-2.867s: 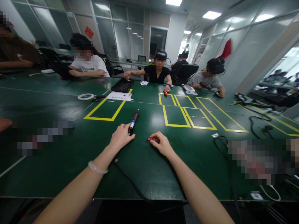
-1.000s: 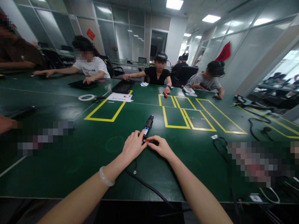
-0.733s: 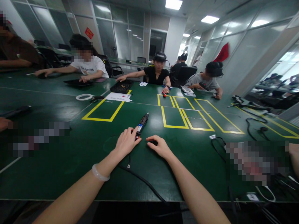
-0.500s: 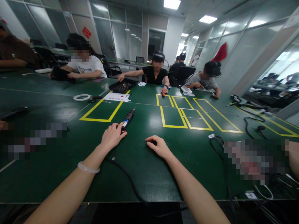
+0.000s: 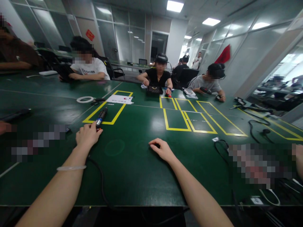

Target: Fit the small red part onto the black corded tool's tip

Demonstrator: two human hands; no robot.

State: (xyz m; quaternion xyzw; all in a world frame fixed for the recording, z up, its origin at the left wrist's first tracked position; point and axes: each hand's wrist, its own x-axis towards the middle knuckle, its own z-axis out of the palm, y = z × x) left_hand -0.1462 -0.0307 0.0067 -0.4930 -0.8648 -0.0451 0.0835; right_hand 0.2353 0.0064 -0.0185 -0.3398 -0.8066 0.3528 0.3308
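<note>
My left hand point(image 5: 87, 135) is closed round the rear end of a corded electric screwdriver point(image 5: 100, 116), black with a blue band. Its tip points away from me into a yellow taped rectangle point(image 5: 107, 108) on the green table point(image 5: 132, 167). The tool's black cable point(image 5: 100, 179) trails back toward the near edge. My right hand point(image 5: 162, 148) rests on the table near the middle, fingers curled over something small and dark that I cannot make out.
More yellow taped boxes point(image 5: 189, 115) lie ahead to the right. A white tape roll point(image 5: 84, 99) and a paper sheet point(image 5: 120, 99) sit beyond the left rectangle. Black cables point(image 5: 257, 126) lie at the right. Several people sit along the far side, one with a black tray point(image 5: 154, 90).
My left hand has carried the screwdriver from beside my right hand out to the left, to the yellow rectangle. My right hand has stayed put. The black tray has moved right across the far side.
</note>
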